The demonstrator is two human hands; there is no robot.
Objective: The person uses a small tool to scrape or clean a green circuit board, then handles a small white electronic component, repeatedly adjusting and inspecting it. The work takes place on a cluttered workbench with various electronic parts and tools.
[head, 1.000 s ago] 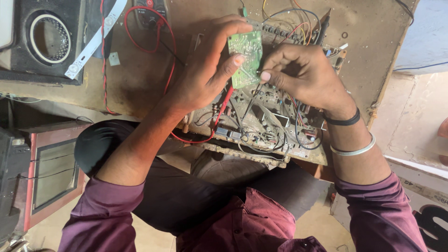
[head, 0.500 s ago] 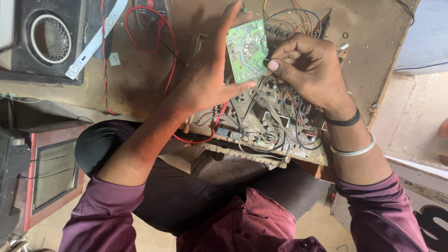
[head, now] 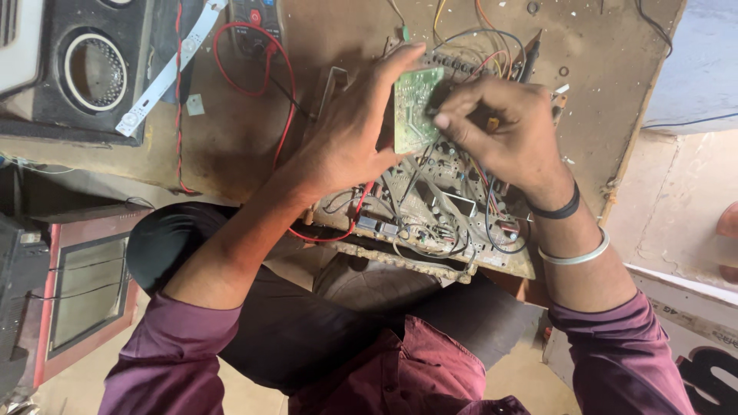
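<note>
The small circuit board is pale green, speckled with silvery solder dots. Red wire loops over the dusty tan workbench. The big circuit board underneath is grimy beige, crossed by black, yellow and red leads. Sleeves are maroon. One wristband is black, the bangle silver. The speaker is black with a white ring.

Worn brown workbench carries large circuit board, red wires, white strip, speaker
</note>
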